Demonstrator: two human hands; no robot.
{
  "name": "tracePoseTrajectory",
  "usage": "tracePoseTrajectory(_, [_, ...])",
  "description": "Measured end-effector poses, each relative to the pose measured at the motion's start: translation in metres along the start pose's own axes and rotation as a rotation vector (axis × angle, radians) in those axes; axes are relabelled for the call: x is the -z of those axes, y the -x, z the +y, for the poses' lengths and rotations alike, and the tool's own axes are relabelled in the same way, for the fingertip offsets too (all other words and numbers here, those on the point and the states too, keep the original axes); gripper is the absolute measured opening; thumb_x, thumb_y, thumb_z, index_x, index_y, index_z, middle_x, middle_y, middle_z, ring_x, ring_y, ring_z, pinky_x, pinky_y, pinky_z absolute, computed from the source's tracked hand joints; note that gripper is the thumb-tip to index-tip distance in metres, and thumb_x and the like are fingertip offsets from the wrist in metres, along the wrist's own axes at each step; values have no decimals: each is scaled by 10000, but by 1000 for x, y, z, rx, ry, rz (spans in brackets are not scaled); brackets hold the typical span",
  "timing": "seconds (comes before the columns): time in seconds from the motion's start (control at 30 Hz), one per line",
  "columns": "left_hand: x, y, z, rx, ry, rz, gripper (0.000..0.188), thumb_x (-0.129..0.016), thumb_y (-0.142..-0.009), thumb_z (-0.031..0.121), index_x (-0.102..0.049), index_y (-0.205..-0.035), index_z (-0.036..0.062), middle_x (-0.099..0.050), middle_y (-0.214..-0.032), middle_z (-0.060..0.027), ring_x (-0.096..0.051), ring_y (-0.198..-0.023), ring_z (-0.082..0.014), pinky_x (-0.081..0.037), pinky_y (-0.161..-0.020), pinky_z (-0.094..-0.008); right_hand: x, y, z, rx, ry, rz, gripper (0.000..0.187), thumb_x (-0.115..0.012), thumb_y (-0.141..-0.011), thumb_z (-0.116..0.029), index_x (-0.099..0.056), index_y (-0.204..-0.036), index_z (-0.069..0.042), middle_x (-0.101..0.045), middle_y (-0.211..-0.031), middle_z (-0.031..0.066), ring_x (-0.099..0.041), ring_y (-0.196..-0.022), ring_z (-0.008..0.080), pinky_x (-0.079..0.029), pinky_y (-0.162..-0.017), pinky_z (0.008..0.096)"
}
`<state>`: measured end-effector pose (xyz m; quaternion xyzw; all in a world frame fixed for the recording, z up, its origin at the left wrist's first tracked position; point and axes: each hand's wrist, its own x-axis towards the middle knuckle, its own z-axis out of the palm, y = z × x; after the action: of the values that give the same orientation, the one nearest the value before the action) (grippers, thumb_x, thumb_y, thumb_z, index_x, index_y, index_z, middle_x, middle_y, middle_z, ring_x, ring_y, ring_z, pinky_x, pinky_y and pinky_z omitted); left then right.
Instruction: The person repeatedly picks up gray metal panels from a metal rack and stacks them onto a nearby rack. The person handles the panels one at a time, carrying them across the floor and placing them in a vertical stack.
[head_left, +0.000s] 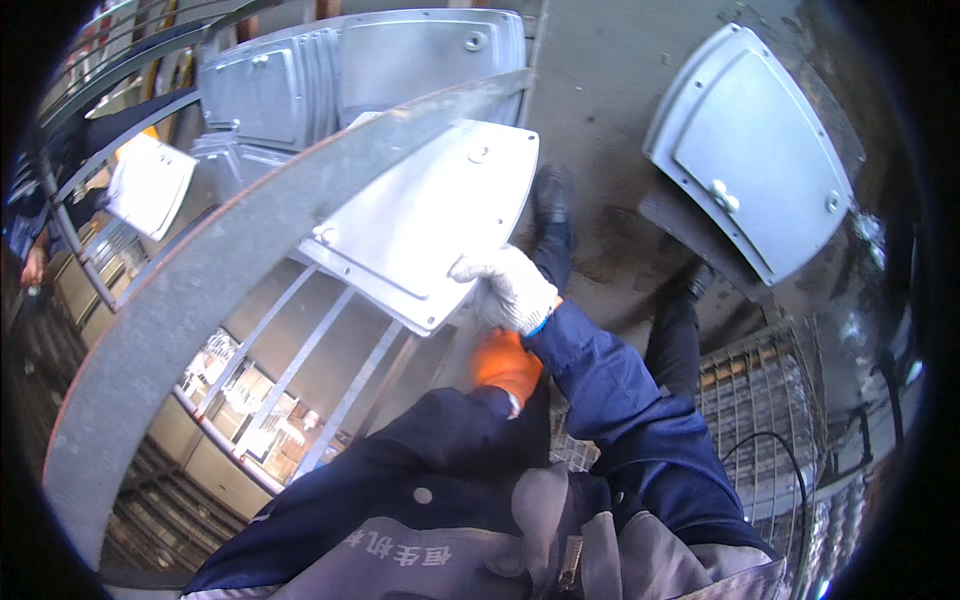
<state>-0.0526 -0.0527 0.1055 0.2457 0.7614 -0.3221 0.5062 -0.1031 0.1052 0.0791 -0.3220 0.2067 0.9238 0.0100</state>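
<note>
A pale metal panel (430,220) with rounded corners, a raised middle and small holes lies on the bars of a metal stand. At its near right edge is my right hand (512,290), in a white glove with a blue cuff. The fingers are bent, and one tip laps over the panel's edge; the underside of this grip is hidden. Close below the right wrist is my left hand (507,368) in an orange glove. It is blurred, its fingers partly covered by the right hand and cuff, so what it holds cannot be told.
A curved grey metal rail (190,270) arches across the left. Stacked panels (270,95) stand behind it. More panels lie piled on the floor (760,150) at right. Wire mesh grating (765,400) with a black cable lies at lower right. Another person's hand (35,262) shows at far left.
</note>
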Motion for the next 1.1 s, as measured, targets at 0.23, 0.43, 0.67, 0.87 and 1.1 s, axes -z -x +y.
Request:
tracePoseTrajectory(0.23, [-24, -8, 3, -118, -179, -4, 425, -630, -854, 391, -674, -1105, 51, -694, -1102, -161, -644, -1078, -336, -497, -916, -408, 17, 90, -27, 154, 116, 92, 240, -696, -728, 74, -690, -967, 54, -708, -867, 143, -695, -785, 257, -554, -760, 362])
tracePoseTrajectory(0.43, [-64, -24, 6, -165, -88, 556, 339, -541, -941, 368, -713, -1028, 90, -720, -1024, -124, -675, -1000, -338, -507, -898, -416, 18, 161, -40, 349, 212, 163, 347, -754, -639, 53, -687, -980, 52, -702, -878, 129, -671, -775, 224, -536, -761, 345])
tracePoseTrajectory(0.67, [-75, -29, 7, -686, 650, 333, 600, -576, -912, 478, -499, -1346, 70, -575, -1304, -161, -563, -1184, -331, -442, -1023, -409, 12, 261, -71, 371, 315, 183, 526, -788, -708, -27, -610, -1193, 71, -707, -1032, 145, -683, -898, 177, -552, -842, 311])
tracePoseTrajectory(0.87, [-30, 5, 42, -98, 223, 213, 611, -660, -833, 498, -577, -1269, 79, -645, -1204, -179, -620, -1112, -364, -472, -980, -447, 13, 316, -121, 530, 559, 311, 576, -823, -703, -40, -588, -1218, 70, -706, -1064, 134, -660, -1002, 180, -524, -916, 326])
tracePoseTrajectory(1.1, [10, 35, 79, 88, -88, 230, 522, -653, -845, 442, -615, -1174, 39, -668, -1152, -184, -636, -1090, -356, -499, -927, -444, 79, 354, -211, 687, 624, 416, 573, -796, -638, 1, -632, -1185, 51, -717, -1066, 158, -695, -925, 251, -543, -884, 360])
